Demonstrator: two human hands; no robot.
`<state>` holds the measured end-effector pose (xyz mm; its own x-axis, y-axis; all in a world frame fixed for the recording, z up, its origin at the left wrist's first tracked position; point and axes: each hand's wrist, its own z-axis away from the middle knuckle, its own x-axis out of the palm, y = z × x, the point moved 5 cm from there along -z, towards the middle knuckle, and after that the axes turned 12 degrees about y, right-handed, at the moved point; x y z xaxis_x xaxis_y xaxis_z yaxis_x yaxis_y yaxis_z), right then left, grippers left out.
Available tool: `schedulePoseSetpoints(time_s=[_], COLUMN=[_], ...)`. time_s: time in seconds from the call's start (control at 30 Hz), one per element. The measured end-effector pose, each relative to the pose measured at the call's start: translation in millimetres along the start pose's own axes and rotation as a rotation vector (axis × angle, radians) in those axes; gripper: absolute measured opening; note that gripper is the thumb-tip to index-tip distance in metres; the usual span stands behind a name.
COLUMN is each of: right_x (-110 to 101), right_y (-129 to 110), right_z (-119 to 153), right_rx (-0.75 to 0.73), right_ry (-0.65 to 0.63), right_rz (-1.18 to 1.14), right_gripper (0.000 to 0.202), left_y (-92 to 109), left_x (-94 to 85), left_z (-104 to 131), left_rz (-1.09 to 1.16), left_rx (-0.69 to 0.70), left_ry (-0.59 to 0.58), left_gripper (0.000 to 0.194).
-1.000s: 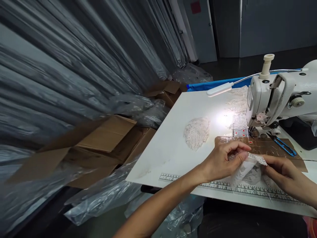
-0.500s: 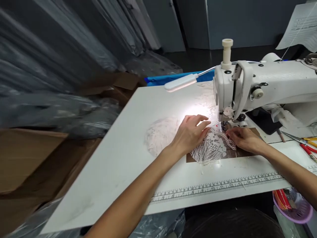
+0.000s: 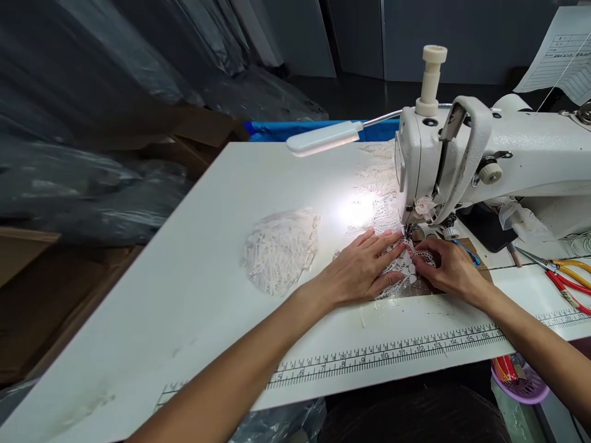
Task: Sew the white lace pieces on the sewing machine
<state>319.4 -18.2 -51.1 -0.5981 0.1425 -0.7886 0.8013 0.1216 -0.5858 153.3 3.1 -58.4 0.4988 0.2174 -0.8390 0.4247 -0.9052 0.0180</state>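
White lace [image 3: 406, 266] lies under the needle area of a white sewing machine [image 3: 420, 166], over a brown plate. My left hand [image 3: 367, 267] rests flat on the lace, fingers stretched toward the presser foot, hiding part of the piece. Just right of the needle, my right hand [image 3: 446, 264] pinches the edge of a narrow lace strip [image 3: 425, 255] between thumb and fingers. A round pile of white lace pieces [image 3: 281, 251] sits on the table left of my left hand. More lace [image 3: 378, 178] spreads behind the needle.
A lamp [image 3: 325, 138] on a bendy arm lights the white table [image 3: 194, 295]. Red-handled and yellow-handled scissors [image 3: 561, 271] and a dark phone-like object [image 3: 487, 226] lie at right. A printed ruler [image 3: 388, 357] runs along the front edge. A purple basket [image 3: 526, 387] hangs below.
My left hand has lowered and flattened onto the lace. My right hand has drawn the strip in closer to the needle. The view has shifted slightly.
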Motion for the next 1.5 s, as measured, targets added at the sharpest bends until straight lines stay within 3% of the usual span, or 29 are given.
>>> schedulePoseSetpoints(time_s=[0.13, 0.23, 0.4, 0.53, 0.67, 0.77, 0.9, 1.03, 1.5], right_x=[-2, 3, 11, -2, -17, -17, -6, 1, -2], right_y=[-3, -8, -15, -17, -3, 8, 11, 11, 8], right_z=[8, 15, 21, 12, -8, -15, -8, 1, 3], right_rx=[-0.128, -0.229, -0.302, -0.33, -0.192, -0.124, -0.249, -0.391, -0.446], right_ry=[0.11, 0.123, 0.037, -0.063, -0.15, -0.121, -0.04, -0.064, -0.023], right_rz=[-0.025, 0.019, 0.119, -0.017, -0.008, 0.036, 0.017, 0.008, 0.087], right_gripper=[0.023, 0.024, 0.028, 0.026, 0.029, 0.029, 0.032, 0.035, 0.037], left_y=[4, 13, 24, 21, 19, 18, 17, 16, 14], left_x=[-15.2, -21.3, -16.1, -11.2, -9.5, -9.8, -8.9, -6.5, -6.2], left_z=[-6, -11, -15, -13, -9, -8, -8, -7, -6], left_rz=[-0.019, 0.005, 0.103, 0.131, 0.118, 0.115, 0.128, 0.159, 0.176], left_rx=[-0.006, 0.028, 0.093, 0.07, 0.091, 0.089, 0.074, 0.071, 0.075], left_ry=[0.237, 0.323, 0.276, 0.237, 0.254, 0.278, 0.269, 0.275, 0.276], left_gripper=[0.024, 0.018, 0.017, 0.014, 0.016, 0.017, 0.018, 0.016, 0.018])
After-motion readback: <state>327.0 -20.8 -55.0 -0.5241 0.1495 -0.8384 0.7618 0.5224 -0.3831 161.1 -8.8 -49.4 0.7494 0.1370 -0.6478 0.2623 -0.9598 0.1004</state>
